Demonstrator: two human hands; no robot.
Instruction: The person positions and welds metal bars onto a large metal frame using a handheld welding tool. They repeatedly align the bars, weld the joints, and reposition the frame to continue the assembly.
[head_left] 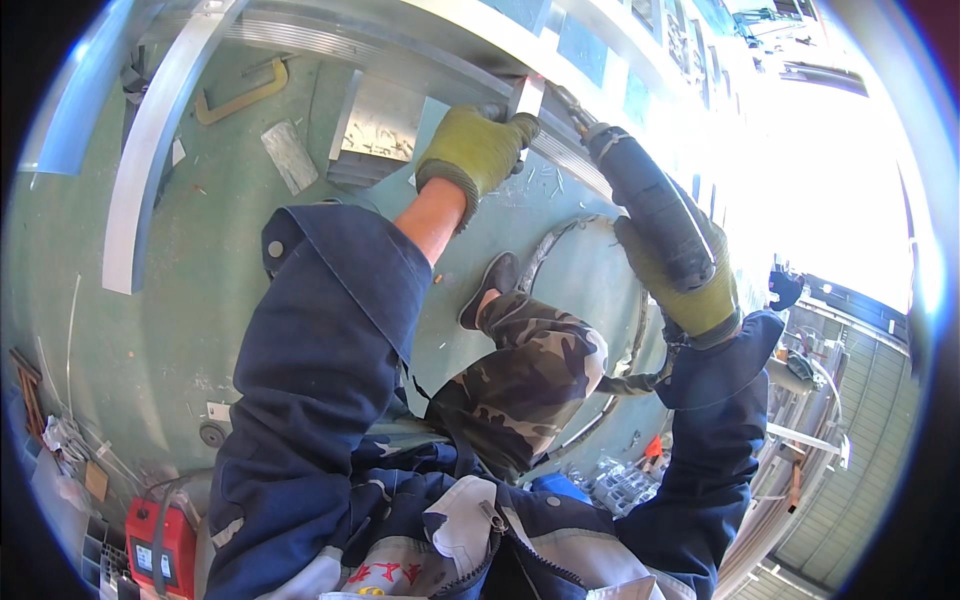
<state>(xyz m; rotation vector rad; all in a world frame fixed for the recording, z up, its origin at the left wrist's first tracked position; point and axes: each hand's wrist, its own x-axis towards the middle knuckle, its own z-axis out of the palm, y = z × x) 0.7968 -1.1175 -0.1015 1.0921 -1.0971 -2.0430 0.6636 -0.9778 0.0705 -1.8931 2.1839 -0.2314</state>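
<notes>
My left hand (pixel 472 150), in a yellow-green work glove, is closed on a short silver metal piece (pixel 527 96). It presses this piece against a long ribbed aluminium profile (pixel 350 45), part of a large metal frame. My right hand (pixel 712 305), gloved the same way, wraps round a dark cylindrical power tool (pixel 650 190) from behind. The narrow front end of the tool points up and left, close to the short piece. Glare hides whether its tip touches the piece.
A yellow C-shaped clamp (pixel 243 92) and a flat metal offcut (pixel 289 157) lie on the green floor (pixel 160 350). A silver bar (pixel 165 150) juts out at left. A black cable (pixel 545 245) curves behind my leg. A red box-shaped device (pixel 160 545) stands lower left.
</notes>
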